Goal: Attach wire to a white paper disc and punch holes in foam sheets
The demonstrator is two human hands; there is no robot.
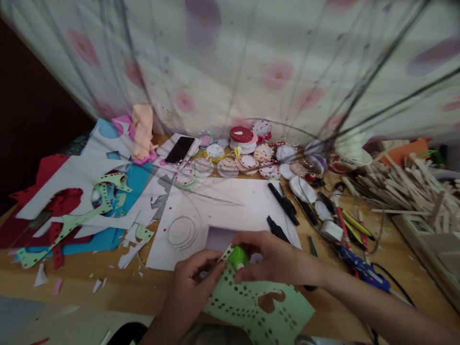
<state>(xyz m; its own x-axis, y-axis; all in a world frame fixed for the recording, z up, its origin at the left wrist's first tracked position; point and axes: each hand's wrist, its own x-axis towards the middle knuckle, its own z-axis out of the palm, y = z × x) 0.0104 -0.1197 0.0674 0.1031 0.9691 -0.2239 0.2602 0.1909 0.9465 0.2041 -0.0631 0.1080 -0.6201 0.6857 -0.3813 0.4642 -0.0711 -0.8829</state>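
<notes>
My left hand (189, 282) pinches the upper edge of a light green paper sheet (251, 306), which is dotted with many small holes and has a larger cut-out. In my right hand (275, 256) is a small bright green craft punch (238, 258), its fingers closed around it at the paper's top edge. The punch's mouth is partly hidden by my fingers and the paper. The sheet hangs down toward me over the table's front edge. Just behind my hands lies a white sheet (230, 201) with a few paper rings (181, 233) on it.
Coloured paper offcuts (82, 223) pile up on the left. At the back sit a phone (180, 150) and several small decorated paper discs (247, 161). On the right are black pens (283, 203), a blue glue gun (364, 272), its cable, and many wooden sticks (417, 184).
</notes>
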